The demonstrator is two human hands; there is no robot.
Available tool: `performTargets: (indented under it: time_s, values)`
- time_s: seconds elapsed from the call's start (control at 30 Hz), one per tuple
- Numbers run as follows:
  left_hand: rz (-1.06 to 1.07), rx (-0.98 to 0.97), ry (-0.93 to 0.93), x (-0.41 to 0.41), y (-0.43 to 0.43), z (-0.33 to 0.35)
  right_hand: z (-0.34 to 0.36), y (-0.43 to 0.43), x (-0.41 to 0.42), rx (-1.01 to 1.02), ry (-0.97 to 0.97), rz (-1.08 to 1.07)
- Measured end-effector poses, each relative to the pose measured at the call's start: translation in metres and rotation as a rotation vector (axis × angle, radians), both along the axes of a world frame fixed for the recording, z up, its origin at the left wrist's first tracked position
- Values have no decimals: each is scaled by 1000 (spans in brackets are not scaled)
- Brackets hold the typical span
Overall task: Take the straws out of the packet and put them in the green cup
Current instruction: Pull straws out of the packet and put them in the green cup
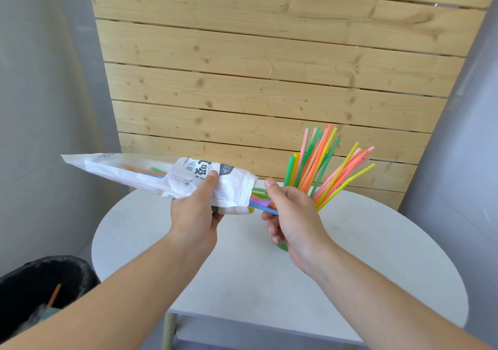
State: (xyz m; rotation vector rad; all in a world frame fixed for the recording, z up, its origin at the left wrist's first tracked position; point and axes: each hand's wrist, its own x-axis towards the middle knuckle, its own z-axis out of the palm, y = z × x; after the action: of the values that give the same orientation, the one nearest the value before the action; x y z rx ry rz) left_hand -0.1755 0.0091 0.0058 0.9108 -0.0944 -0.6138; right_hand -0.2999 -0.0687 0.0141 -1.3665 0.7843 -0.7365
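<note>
The right hand (pixel 292 215) pinches the ends of a few straws, its fingers closed on a blue straw (pixel 265 208) that juts from the open mouth of the packet (pixel 161 180). The left hand (pixel 195 212) is clamped around the packet near that mouth, thumb on top, holding it level above the table. The packet is white printed plastic; its far end points toward nine o'clock, and orange, green and blue straws show through its clear window.

Just behind the right hand, toward one o'clock, a bunch of straws (pixel 323 166) in pink, orange, yellow and green fans upward from the green cup (pixel 282 246), which is mostly hidden by the hand; only a sliver of its base shows.

The cup stands on a round white table (pixel 242 269) with a pale wooden leg at six o'clock. A wall of light pine planks (pixel 269 66) fills twelve o'clock, with grey walls either side. At eight o'clock sits a black-lined bin (pixel 45 282) with an orange straw inside.
</note>
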Motion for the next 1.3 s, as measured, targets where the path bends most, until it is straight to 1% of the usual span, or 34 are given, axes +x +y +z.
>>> performTargets:
  time_s: [0.17, 0.43, 0.67, 0.9, 0.97, 1.13, 1.3]
  values:
    - [-7, 15, -10, -2, 0, -1, -7, 3, 3, -32, 16, 9]
    - [-2, 13, 6, -2, 1, 0, -10, -5, 1, -18, -13, -66]
    - [-28, 3, 24, 0, 1, -1, -9, -4, 2, -53, -21, -57]
    - [-13, -16, 89, 19, 5, -6, 10, -32, -22, -170, 43, -37]
    - [-11, -21, 98, 22, 5, -6, 21, -42, -31, -210, 59, -9]
    - [-12, -1, 123, 25, 4, -9, 52, -69, -56, -388, 155, -2]
    - [13, 18, 152, 29, 5, -12, 81, -86, -78, -453, 199, 22]
